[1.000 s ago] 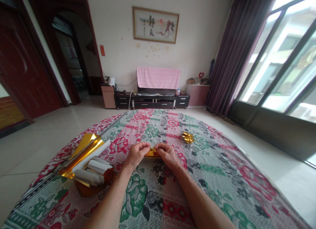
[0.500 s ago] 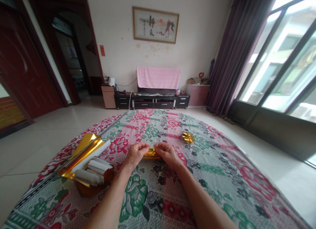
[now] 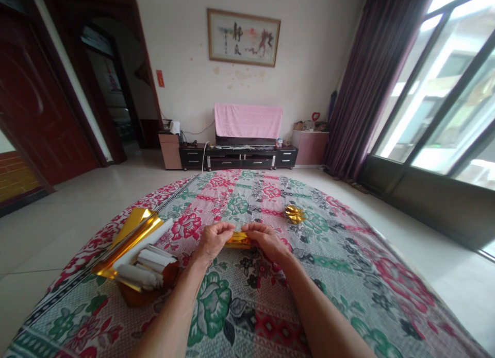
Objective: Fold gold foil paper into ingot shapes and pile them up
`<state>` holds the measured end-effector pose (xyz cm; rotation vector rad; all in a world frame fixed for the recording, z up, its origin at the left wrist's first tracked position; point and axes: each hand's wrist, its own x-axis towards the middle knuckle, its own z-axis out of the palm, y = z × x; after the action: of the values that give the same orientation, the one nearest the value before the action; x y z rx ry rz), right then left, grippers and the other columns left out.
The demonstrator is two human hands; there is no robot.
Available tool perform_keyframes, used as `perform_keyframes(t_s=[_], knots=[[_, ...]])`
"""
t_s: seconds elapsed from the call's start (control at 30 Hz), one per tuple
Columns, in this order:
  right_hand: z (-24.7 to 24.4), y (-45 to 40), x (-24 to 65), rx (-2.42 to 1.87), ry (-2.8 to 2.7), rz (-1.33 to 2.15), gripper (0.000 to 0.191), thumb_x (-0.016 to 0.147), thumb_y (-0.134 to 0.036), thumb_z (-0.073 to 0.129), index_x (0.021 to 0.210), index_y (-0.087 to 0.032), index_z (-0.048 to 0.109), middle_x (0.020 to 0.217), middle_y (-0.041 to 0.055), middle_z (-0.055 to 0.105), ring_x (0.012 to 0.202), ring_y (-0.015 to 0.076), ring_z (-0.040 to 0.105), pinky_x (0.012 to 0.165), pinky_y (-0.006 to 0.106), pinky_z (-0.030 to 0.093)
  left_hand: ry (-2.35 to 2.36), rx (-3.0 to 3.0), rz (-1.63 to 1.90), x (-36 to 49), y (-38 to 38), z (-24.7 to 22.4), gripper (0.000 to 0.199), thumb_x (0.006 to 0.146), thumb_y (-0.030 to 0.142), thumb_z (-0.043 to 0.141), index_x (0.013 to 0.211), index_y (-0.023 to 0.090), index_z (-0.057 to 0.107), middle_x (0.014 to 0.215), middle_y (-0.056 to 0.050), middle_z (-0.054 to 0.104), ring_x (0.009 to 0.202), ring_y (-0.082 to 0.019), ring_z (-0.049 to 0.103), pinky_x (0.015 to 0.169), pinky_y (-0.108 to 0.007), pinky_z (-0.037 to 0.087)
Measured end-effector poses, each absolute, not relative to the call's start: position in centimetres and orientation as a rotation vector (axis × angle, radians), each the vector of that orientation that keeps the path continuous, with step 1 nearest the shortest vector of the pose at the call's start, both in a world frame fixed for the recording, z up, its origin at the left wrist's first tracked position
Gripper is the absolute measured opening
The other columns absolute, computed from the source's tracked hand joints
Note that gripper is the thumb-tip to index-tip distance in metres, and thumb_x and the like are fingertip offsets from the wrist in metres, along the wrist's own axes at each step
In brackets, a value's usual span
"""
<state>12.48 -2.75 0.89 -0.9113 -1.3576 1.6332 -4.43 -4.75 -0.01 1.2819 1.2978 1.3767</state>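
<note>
More gold foil (image 3: 238, 240) visible between the fingers (image 3: 255, 227)

Gold dead centre, we see, gleaming off the foil (image 3: 238, 240)! Gold again on the little bundle (image 3: 295, 214) right of centre, and gold on the sheets (image 3: 133, 224) at lower left, where white and grey rolls (image 3: 139, 276) break it up. Across the tablecloth (image 3: 348, 229) we've got red and green flowers, black leaves, red diamonds at bottom centre. Pink towel (image 3: 248, 120) above the middle, brown edging on the picture (image 3: 243, 37), and we spot purple curtain (image 3: 379, 80) upper right, dark red door (image 3: 34, 90) upper left!
</note>
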Motion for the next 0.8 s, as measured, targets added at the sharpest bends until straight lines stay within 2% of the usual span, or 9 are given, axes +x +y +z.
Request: perform_keyframes(t_s=[0.33, 0.57, 0.67, 0.8], knots=[[0.3, -2.8, 12.0, -1.067, -1.559, 1.267, 0.022, 0.064, -0.019, 0.048, 0.073, -0.014, 0.068, 0.053, -0.0024, 0.056, 0.046, 0.0073, 0.043, 0.047, 0.019, 0.031, 1.328, 1.37, 1.376, -4.5, -4.5, -0.3, 0.021, 0.063, 0.025, 0.061, 0.079, 0.014, 0.068, 0.061, 0.001, 0.062, 0.056, -0.011, 0.054, 0.055, -0.02, 0.042], [1.1, -3.6, 11.4, -1.059, -1.591, 1.227, 0.022, 0.068, -0.032, 0.056, 0.059, -0.013, 0.06, 0.052, -0.0027, 0.053, 0.045, 0.0061, 0.041, 0.045, 0.019, 0.029, 1.372, 1.399, 1.386, -4.3, -4.4, -0.6, 0.022, 0.063, 0.027, 0.06, 0.079, 0.015, 0.069, 0.064, 0.0, 0.065, 0.058, -0.013, 0.057, 0.057, -0.021, 0.044], [0.9, -3.5, 11.1, -1.008, -1.443, 1.335, 0.018, 0.063, -0.031, 0.063, 0.066, -0.014, 0.058, 0.054, -0.0035, 0.055, 0.047, 0.0073, 0.046, 0.048, 0.019, 0.034, 1.37, 1.403, 1.386, -4.1, -4.5, -0.4, 0.022, 0.063, 0.028, 0.059, 0.079, 0.016, 0.069, 0.062, 0.0, 0.064, 0.057, -0.012, 0.056, 0.055, -0.02, 0.043], [0.8, -3.2, 11.2, -0.91, -1.296, 1.508, 0.031, 0.055, -0.03, 0.07, 0.08, -0.017, 0.056, 0.056, -0.0052, 0.057, 0.049, 0.009, 0.05, 0.052, 0.021, 0.038, 1.337, 1.373, 1.398, -4.0, -4.5, -0.3, 0.023, 0.062, 0.027, 0.059, 0.079, 0.015, 0.068, 0.058, 0.002, 0.061, 0.052, -0.01, 0.053, 0.052, -0.019, 0.041]])
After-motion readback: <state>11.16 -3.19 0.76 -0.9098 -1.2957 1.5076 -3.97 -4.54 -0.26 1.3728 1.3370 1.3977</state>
